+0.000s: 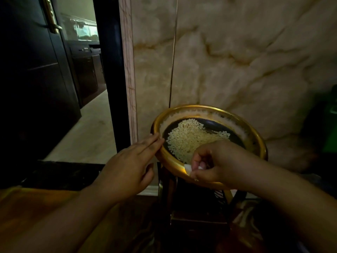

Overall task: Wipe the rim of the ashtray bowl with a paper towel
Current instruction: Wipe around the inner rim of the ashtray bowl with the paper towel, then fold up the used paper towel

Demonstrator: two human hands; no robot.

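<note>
A round gold ashtray bowl (255, 136) sits on top of a dark stand, with pale gravel (191, 137) heaped in its black centre. My right hand (217, 161) is at the bowl's near rim, fingers pinched on a small white paper towel (188, 168) pressed against the gold edge. My left hand (131, 165) lies flat with straight fingers, its fingertips touching the bowl's left rim. Most of the paper towel is hidden inside my right fingers.
The dark stand (197, 207) with a perforated panel stands under the bowl against a marble wall (237, 52). A dark open door (32, 70) and doorway lie to the left, showing a pale floor (87, 128). Something green (330, 125) is at the right edge.
</note>
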